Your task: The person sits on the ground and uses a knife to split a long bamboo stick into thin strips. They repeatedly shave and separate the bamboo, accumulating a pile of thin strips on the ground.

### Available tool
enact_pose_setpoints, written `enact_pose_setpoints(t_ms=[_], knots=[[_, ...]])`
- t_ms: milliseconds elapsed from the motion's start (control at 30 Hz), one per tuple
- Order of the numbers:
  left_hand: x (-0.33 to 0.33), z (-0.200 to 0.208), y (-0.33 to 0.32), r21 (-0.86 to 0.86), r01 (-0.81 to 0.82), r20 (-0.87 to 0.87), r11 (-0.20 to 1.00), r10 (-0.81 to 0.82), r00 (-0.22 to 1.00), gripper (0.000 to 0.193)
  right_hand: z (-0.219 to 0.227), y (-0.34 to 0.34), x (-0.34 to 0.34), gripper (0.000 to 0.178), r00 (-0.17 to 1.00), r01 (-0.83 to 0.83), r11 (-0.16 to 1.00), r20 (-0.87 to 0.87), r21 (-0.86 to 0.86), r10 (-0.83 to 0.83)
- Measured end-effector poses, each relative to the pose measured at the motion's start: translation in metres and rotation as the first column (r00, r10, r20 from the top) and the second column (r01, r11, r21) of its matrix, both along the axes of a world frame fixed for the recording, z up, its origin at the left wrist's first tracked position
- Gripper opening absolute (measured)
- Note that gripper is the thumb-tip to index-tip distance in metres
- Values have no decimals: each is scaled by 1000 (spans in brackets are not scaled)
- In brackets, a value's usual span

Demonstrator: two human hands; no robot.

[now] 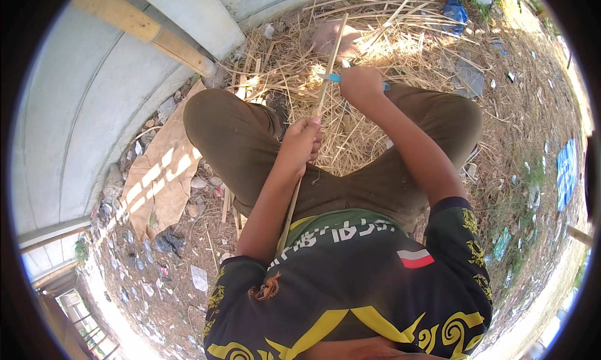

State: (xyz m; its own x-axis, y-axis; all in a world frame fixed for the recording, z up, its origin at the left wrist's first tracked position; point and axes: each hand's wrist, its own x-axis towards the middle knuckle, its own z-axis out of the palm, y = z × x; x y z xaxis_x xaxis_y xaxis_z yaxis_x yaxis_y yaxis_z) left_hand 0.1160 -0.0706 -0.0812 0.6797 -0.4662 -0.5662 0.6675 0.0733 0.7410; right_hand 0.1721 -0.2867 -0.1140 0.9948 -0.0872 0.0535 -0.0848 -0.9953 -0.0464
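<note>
My left hand (302, 142) is squeezing a long, thin bamboo strip (337, 47) that is slanting near to far, in the middle. My right hand (362, 86) is gripping a blue knife (335, 77) against it. I'm probably shaving it; the next stroke is calling for steadiness. Dry, straw-like slivers (357, 141) are lying below.

- one head-worn fisheye view, facing steeply down
- close above the shirt (350, 285), looking past the bent legs (231, 141) to the ground (526, 109) farther out
- wide, the pale wall (75, 109) bowing at left
</note>
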Motion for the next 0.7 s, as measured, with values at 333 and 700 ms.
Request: enact_pose_setpoints(t_ms=[333,700], knots=[[-7,-9,-3,120,40,166,992,-59,984,21,-2,-9,1,16,999,32,998,-3,-48,-33],[-7,2,5,-14,34,88,999,-33,996,22,19,-3,-12,12,996,-75,997,-46,-20,74]])
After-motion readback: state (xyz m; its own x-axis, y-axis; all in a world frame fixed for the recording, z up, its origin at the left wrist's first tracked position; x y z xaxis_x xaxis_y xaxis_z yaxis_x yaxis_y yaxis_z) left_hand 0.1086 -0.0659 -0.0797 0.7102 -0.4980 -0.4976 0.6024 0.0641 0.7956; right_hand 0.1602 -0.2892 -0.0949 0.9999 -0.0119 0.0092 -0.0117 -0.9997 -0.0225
